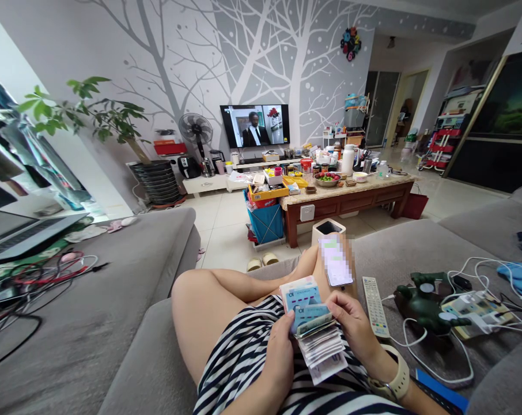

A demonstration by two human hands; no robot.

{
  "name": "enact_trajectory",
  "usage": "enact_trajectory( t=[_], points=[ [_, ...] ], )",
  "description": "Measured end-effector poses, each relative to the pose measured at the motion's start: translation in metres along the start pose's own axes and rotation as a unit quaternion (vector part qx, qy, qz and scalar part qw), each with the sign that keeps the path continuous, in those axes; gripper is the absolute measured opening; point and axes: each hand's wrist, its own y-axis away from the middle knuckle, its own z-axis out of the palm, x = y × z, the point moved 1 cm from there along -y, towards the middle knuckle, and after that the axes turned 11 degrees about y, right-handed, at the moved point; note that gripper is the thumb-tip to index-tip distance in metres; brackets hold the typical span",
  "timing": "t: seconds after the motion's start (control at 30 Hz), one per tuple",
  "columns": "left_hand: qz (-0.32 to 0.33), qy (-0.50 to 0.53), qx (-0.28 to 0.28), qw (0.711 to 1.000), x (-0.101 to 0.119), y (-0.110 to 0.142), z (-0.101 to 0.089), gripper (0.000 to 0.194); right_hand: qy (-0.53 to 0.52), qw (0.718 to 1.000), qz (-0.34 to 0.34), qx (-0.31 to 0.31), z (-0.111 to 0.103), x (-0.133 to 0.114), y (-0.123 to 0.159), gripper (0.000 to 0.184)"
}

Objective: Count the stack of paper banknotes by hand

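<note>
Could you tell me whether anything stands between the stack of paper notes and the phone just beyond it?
Nothing visible does: the stack of paper notes, held in the left hand and right hand, sits right below the phone.

On the grey sofa (148,369) we see black-and-white striped clothing (239,360), blue-and-white banknotes (303,300), a dark green figurine (423,305) and a pale blue cloth (520,279); beyond the sofa, the white wall (200,52) carries a grey tree pattern.

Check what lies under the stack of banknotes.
Black-and-white striped clothing lies below the banknotes; the left hand and right hand hide the stack's underside.
</note>
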Motion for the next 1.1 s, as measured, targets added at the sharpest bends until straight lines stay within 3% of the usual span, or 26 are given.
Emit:
enact_trajectory(
  t=[0.4,0.8,0.93,1.1],
  points=[
    [-0.014,0.055,0.010,0.998,-0.010,-0.005,-0.005,0.044,0.021,1.000,-0.019,0.009,-0.001,-0.001,0.000,0.041],
    [-0.021,0.071,-0.057,0.996,0.000,-0.001,0.002,0.025,0.009,0.998,0.043,0.033,0.001,-0.001,-0.005,0.045],
    [-0.043,0.094,-0.054,0.993,0.002,0.002,0.005,0.020,0.021,0.997,0.047,0.054,-0.002,0.003,-0.007,0.044],
    [-0.041,0.098,-0.056,0.993,0.004,0.002,0.006,0.018,0.020,0.998,0.054,0.028,-0.001,0.003,-0.008,0.045]
  ],
)
